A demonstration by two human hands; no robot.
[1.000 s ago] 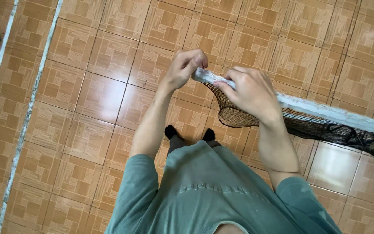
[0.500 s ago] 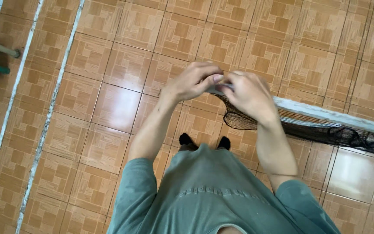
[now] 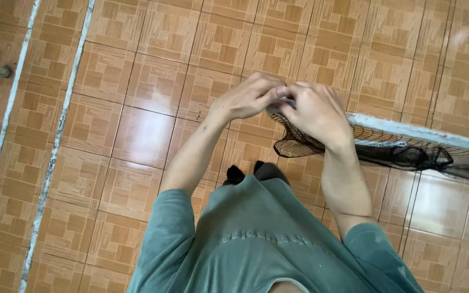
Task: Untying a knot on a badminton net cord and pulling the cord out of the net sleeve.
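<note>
the left hand (image 3: 251,97) and right hand (image 3: 316,114) meet just above the centre of the frame, fingers pinched shut on the white-banded end of a black net (image 3: 403,146). the net trails off to the right edge, bunched below its band. a green shirt (image 3: 267,244) fills the bottom, over brown tiled floor (image 3: 137,108).

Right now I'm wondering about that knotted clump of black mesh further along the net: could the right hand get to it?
Probably yes: the right hand grips the net's white band, and nothing blocks the clump beside it.
</note>
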